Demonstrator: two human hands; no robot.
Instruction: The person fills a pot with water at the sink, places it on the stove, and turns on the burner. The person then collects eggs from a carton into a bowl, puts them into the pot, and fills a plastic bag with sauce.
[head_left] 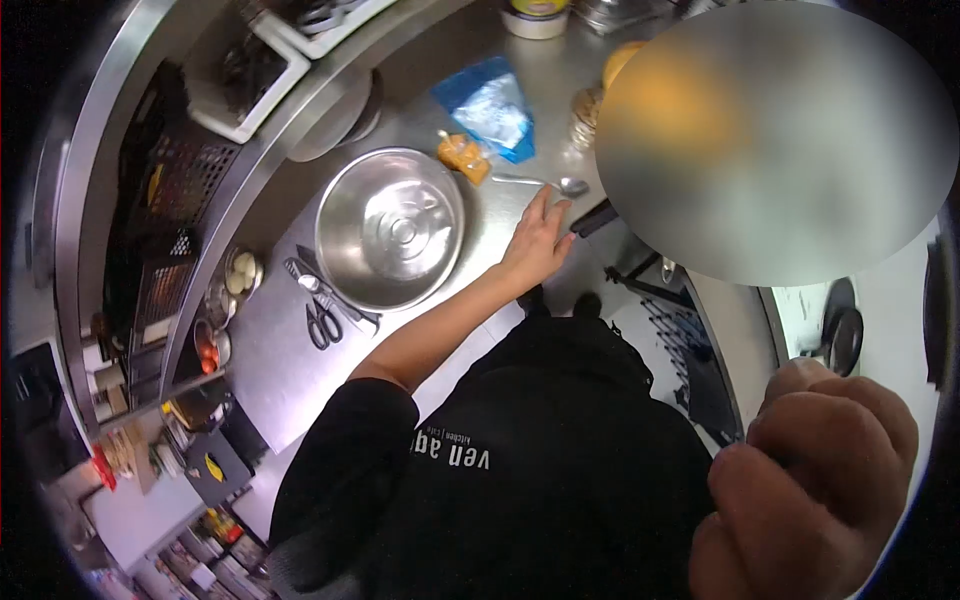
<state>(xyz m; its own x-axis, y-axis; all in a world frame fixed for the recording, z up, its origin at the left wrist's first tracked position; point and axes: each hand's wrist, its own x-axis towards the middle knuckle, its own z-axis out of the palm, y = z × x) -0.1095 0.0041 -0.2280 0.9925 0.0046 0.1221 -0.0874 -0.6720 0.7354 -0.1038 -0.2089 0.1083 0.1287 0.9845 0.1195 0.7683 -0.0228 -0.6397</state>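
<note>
The left hand (537, 240) reaches over the near edge of the steel counter (280, 375), its grip released, fingers loosely spread; the fingertips are at the metal spoon (574, 187), though whether they touch it I cannot tell. The spoon lies flat beside the clear bag of orange food (463, 156), handle toward the bag and bowl toward the counter's edge. To handle it cleanly, bring the thumb round and pinch the handle just behind the bowl, lifting straight up so that neither the bag nor the blue plastic packet (492, 108) gets dragged. Keep the wrist clear of the large steel mixing bowl (345, 220). The right hand (815, 480) is curled close to the camera; whether it grasps anything, I cannot tell.
</note>
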